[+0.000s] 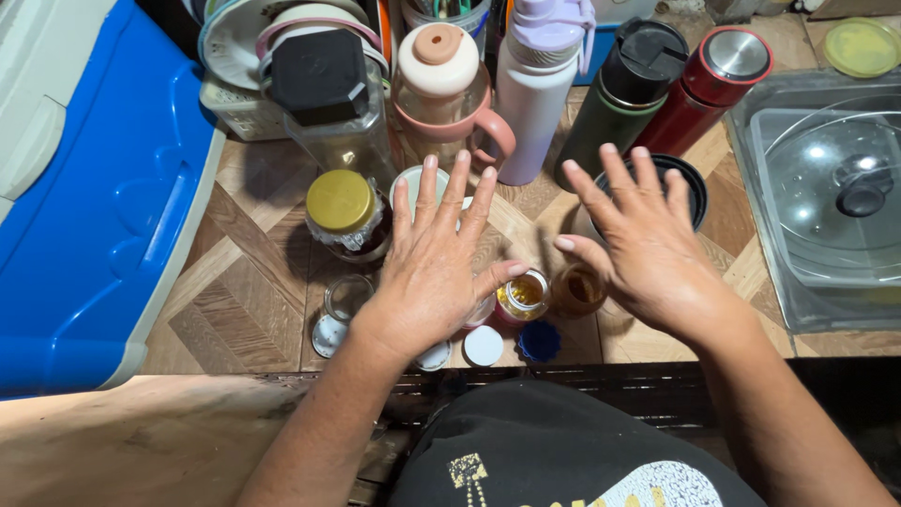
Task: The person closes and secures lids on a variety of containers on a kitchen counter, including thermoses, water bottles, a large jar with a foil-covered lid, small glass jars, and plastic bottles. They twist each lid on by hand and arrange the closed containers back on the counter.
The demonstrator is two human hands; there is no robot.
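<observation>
My left hand (435,263) hovers flat, fingers spread, over small jars on a patterned wooden counter (244,282). My right hand (643,246) is also spread, palm down, above a black-rimmed cup (693,188). Between the hands stand a small open jar of yellow capsules (524,294) and a small amber jar (576,290). A gold-lidded jar (343,212) stands left of my left hand, an empty little glass jar (344,299) nearer. A white cap (483,345) and a blue cap (540,340) lie at the front edge. Neither hand holds anything.
Behind stand a black-lidded glass jar (328,94), a pink-lidded mug (441,89), a lilac bottle (540,84), a dark green flask (629,89) and a red flask (709,84). A blue and white cooler (94,207) fills the left. A glass pot lid (835,188) lies right.
</observation>
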